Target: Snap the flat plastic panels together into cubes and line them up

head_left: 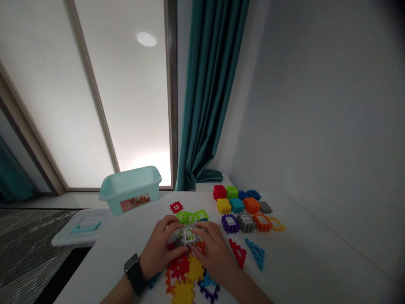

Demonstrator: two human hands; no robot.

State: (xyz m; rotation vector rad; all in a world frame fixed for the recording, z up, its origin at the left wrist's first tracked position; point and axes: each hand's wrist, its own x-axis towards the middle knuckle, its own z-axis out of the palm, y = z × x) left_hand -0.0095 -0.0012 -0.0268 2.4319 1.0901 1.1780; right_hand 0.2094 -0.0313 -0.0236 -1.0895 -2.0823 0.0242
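The left hand (161, 249) and the right hand (215, 253) are both curled around a grey interlocking plastic block (189, 235), grasping it from either side above the desk (104, 270). A white window design is printed on the block's face, and it sits among other pieces, so its exact joins are hard to make out. A black smartwatch (133, 274) sits on the left wrist, with nothing legible on its face.

Just below the hands lies a jumble of joined pieces, including a red block (179, 267), a yellow block (182, 293) and a purple block (209, 291). Lime-green blocks (186, 217) and a small red block (176, 207) lie just beyond the hands. Farther right, loose blocks are spread in rough rows; a purple block (230, 223), a grey block (246, 222) and an orange block (262, 222) carry the same window print. A red triangular piece (238, 253) and a blue triangular piece (255, 253) lie near the right hand.

At the far edge of the desk stands a mint-green plastic storage bin (129, 190). Its label (135, 202) shows a reddish picture, and any writing on it is too small to read. A pale lid (82, 228) with a mint handle lies off to the left, and a teal curtain (205, 97) hangs behind the desk.
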